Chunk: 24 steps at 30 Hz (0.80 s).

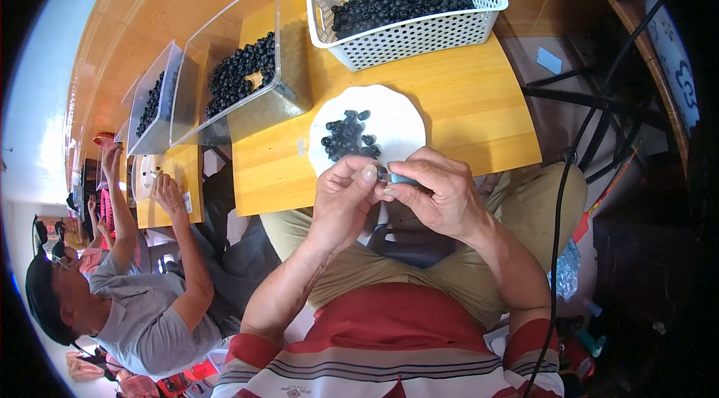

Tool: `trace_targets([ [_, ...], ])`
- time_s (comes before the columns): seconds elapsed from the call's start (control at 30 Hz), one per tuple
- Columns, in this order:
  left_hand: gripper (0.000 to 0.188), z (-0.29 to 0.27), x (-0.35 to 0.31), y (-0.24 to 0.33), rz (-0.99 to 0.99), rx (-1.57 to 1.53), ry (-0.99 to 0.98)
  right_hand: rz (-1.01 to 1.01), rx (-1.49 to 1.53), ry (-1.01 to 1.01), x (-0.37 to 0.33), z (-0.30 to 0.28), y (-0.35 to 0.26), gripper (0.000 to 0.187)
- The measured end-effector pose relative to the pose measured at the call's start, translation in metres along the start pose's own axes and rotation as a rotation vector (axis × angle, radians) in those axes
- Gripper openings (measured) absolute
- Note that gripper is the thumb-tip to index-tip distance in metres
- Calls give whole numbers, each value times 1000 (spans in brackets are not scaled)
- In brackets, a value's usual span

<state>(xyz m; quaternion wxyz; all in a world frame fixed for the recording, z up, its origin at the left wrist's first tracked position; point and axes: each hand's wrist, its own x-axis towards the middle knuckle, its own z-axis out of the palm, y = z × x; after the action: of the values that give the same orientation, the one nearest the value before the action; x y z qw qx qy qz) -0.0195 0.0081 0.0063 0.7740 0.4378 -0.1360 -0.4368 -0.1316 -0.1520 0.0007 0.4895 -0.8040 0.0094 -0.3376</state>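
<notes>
Above my lap, at the near edge of the wooden table [479, 110], my two hands meet fingertip to fingertip. My left hand [337, 203] pinches a small dark round piece [383, 172] between thumb and forefinger. A small light-blue object [405, 179] with a rounded end is gripped in the fingers of my right hand [443, 192], its tip close to the dark piece; whether they touch is hidden by my fingers. Just beyond lies a white scalloped plate [404, 117] with a loose cluster of small black round pieces [344, 136] on it.
A white perforated basket [419, 44] of black pieces stands at the far side. Left of it, a clear plastic bin [288, 102] holds more. A person in a grey shirt [161, 308] works at the left. A black cable [558, 248] hangs at my right.
</notes>
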Motion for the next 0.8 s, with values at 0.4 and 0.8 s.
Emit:
trace_targets([
  [0.4, 15, 2, -9, 5, 72, 10, -6, 87, 110, -21, 0, 3, -1, 26],
  [0.8, 17, 2, -10, 6, 45, -31, 34, 1, 187, -10, 0, 5, 1, 32],
])
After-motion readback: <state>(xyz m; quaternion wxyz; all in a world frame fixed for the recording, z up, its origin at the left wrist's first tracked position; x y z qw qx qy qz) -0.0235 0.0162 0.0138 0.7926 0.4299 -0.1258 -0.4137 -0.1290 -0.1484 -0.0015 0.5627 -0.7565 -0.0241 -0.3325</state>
